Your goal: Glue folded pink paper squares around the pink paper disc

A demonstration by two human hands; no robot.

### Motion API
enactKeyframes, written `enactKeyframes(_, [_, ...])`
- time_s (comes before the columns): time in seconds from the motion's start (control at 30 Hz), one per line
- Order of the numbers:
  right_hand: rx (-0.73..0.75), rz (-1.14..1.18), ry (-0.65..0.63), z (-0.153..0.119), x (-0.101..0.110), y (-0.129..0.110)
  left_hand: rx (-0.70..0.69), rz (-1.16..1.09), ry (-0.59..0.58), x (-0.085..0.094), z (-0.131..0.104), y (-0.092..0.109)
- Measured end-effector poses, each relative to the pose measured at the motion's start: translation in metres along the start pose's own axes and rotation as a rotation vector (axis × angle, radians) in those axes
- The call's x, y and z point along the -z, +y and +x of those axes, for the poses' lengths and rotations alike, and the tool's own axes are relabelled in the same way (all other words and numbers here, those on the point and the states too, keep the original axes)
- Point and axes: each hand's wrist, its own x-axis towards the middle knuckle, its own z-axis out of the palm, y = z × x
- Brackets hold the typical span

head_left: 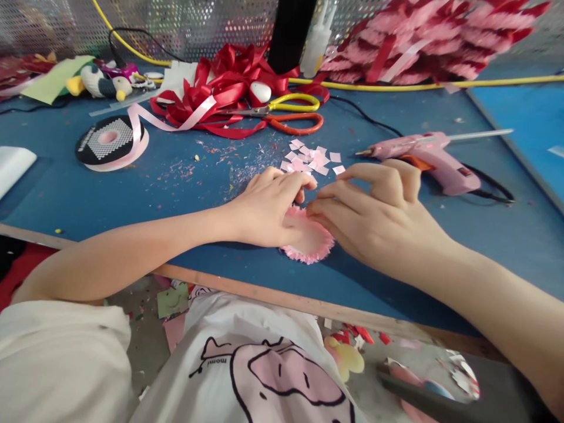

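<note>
A pale round disc (pixel 311 239) with a pink ruffled edge lies near the front of the blue table. My left hand (pixel 271 205) grips it from the left, its thumb over the pale face and its fingers curled at the far rim. At the disc's upper right edge, my right hand (pixel 374 205) is closed in a pinch; whatever is between those fingertips is hidden. Just beyond both hands lies a loose pile of small pink ribbon squares (pixel 311 157). A pink hot glue gun (pixel 436 155) rests to the right, its nozzle pointing left.
Yellow-and-orange-handled scissors (pixel 293 113) lie by tangled red ribbon (pixel 229 88). A spool of pink ribbon (pixel 112 143) is at left. Behind are a yellow cable (pixel 396 88), a small bottle (pixel 317 47) and a pink-and-red fluffy bundle (pixel 423 41). A wooden strip edges the table (pixel 264 294).
</note>
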Motion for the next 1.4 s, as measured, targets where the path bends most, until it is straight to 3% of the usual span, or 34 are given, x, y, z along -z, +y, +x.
enactKeyframes(0.2, [-0.004,-0.066,0.011,0.002,0.002,-0.003,-0.002,-0.008,0.016,-0.002,0.001,-0.001])
enactKeyframes(0.37, [-0.033,0.038,0.021,0.003,0.005,0.001,-0.003,-0.016,0.024,-0.005,0.002,-0.003])
enactKeyframes(1.17, [0.114,0.202,-0.004,0.010,0.021,0.013,0.026,0.031,-0.017,0.003,-0.002,0.005])
enactKeyframes(1.4, [0.032,0.276,-0.028,0.004,0.023,0.016,0.040,0.020,-0.029,0.005,-0.002,0.007])
